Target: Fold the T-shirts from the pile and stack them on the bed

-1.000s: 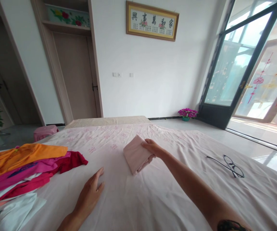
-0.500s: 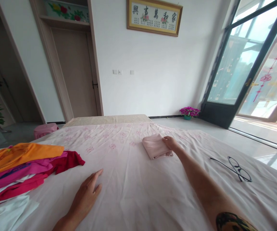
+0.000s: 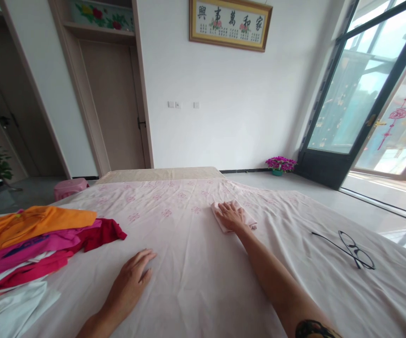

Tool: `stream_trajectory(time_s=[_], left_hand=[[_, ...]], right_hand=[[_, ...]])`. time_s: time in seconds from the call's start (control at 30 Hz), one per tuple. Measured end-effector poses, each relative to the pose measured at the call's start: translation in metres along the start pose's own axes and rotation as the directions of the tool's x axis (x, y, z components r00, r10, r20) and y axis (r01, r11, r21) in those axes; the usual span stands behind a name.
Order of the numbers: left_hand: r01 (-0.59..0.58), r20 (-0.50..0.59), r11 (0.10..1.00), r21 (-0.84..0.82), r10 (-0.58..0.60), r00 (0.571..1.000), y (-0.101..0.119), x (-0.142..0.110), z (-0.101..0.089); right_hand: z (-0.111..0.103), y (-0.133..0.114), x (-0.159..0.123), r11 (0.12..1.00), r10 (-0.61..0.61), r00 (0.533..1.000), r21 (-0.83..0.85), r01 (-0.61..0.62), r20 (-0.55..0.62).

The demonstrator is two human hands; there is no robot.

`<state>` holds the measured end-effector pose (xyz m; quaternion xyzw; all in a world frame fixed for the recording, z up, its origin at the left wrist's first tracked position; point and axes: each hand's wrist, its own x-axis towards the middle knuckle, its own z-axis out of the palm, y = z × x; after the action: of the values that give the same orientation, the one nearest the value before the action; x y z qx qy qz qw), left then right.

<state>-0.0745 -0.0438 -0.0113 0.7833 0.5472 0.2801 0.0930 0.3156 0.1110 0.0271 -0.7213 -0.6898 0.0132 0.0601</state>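
A pale pink folded cloth (image 3: 249, 220) lies on the sheet-covered bed (image 3: 189, 291), right of the middle. My right hand (image 3: 231, 216) rests flat on top of it with the fingers spread, hiding most of its upper face. Nearer to me and to the left, my left hand (image 3: 132, 279) hovers over or touches the sheet; which one I cannot tell. Its fingers are stretched out and hold nothing. Beyond it on the left is a pile of clothes, with an orange garment (image 3: 44, 223) on top, a dark red one (image 3: 104, 234) and a white one (image 3: 19, 305).
Black-framed glasses (image 3: 356, 253) lie on the sheet at the right. A pink stool (image 3: 71, 188) stands past the bed's left side. Purple flowers in a green pot (image 3: 280, 164) sit on the floor by the open glass door (image 3: 337, 108).
My right hand has carried the folded cloth to the right and set it on the sheet. It has let go and now lies flat on it. The left hand has barely moved.
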Motion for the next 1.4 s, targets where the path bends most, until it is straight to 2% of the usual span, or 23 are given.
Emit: stream_trajectory(time_s=[0.13, 0.43, 0.53, 0.6, 0.67, 0.73, 0.8, 0.93, 1.07, 1.13, 1.2, 1.23, 1.3, 1.37, 1.4], left_hand=[[0.022, -0.017, 1.0, -0.016, -0.023, 1.0, 0.006, -0.002, -0.004], [0.029, -0.039, 0.994, -0.103, -0.033, 0.999, 0.014, -0.002, -0.012], [0.017, -0.085, 0.986, -0.168, -0.032, 0.996, 0.012, -0.002, -0.011], [0.012, -0.156, 0.981, -0.191, -0.043, 0.987, 0.008, 0.0, -0.012], [0.003, -0.257, 0.985, -0.172, -0.047, 0.965, -0.001, 0.004, -0.018], [0.006, -0.371, 0.993, -0.117, -0.049, 0.927, -0.015, 0.01, -0.034], [0.046, -0.483, 0.998, -0.047, -0.063, 0.873, -0.032, 0.017, -0.061], [0.244, -0.649, 0.961, 0.133, -0.102, 0.754, -0.071, 0.021, -0.14], [0.553, -0.759, 0.814, 0.181, -0.242, 0.604, -0.11, 0.006, -0.215], [0.703, -0.755, 0.697, 0.144, -0.382, 0.533, -0.129, -0.005, -0.241], [0.792, -0.701, 0.602, 0.1, -0.522, 0.486, -0.148, -0.014, -0.257], [0.803, -0.679, 0.592, 0.068, -0.562, 0.472, -0.156, -0.016, -0.262], [0.773, -0.679, 0.635, 0.001, -0.567, 0.467, -0.167, -0.018, -0.268], [0.678, -0.723, 0.735, -0.024, -0.481, 0.495, -0.166, -0.012, -0.27], [0.607, -0.734, 0.795, -0.012, -0.419, 0.535, -0.16, -0.006, -0.269]], right_hand=[[0.006, 0.005, -0.005, 1.0, -0.015, 0.997, -0.018, 0.013, -0.077], [0.012, -0.005, -0.012, 0.999, 0.007, 0.995, -0.042, -0.012, -0.104], [0.021, -0.02, -0.035, 0.996, 0.013, 0.988, -0.088, -0.027, -0.155], [0.028, -0.033, -0.058, 0.991, -0.072, 0.975, -0.126, 0.046, -0.212], [0.032, -0.047, -0.083, 0.976, -0.199, 0.95, -0.137, 0.17, -0.239], [0.034, -0.059, -0.104, 0.959, -0.28, 0.935, -0.107, 0.262, -0.217], [0.034, -0.067, -0.117, 0.952, -0.307, 0.936, -0.058, 0.302, -0.169], [0.03, -0.073, -0.124, 0.955, -0.295, 0.946, 0.0, 0.297, -0.139], [0.028, -0.074, -0.123, 0.955, -0.296, 0.941, -0.017, 0.298, -0.165], [0.028, -0.074, -0.123, 0.951, -0.306, 0.936, -0.021, 0.307, -0.176], [0.028, -0.074, -0.124, 0.95, -0.308, 0.933, -0.018, 0.31, -0.185], [0.028, -0.074, -0.124, 0.951, -0.307, 0.933, -0.014, 0.31, -0.189], [0.028, -0.074, -0.125, 0.951, -0.303, 0.933, -0.006, 0.308, -0.193], [0.027, -0.075, -0.126, 0.952, -0.299, 0.934, 0.004, 0.306, -0.193], [0.026, -0.076, -0.127, 0.952, -0.298, 0.935, 0.009, 0.305, -0.194]])
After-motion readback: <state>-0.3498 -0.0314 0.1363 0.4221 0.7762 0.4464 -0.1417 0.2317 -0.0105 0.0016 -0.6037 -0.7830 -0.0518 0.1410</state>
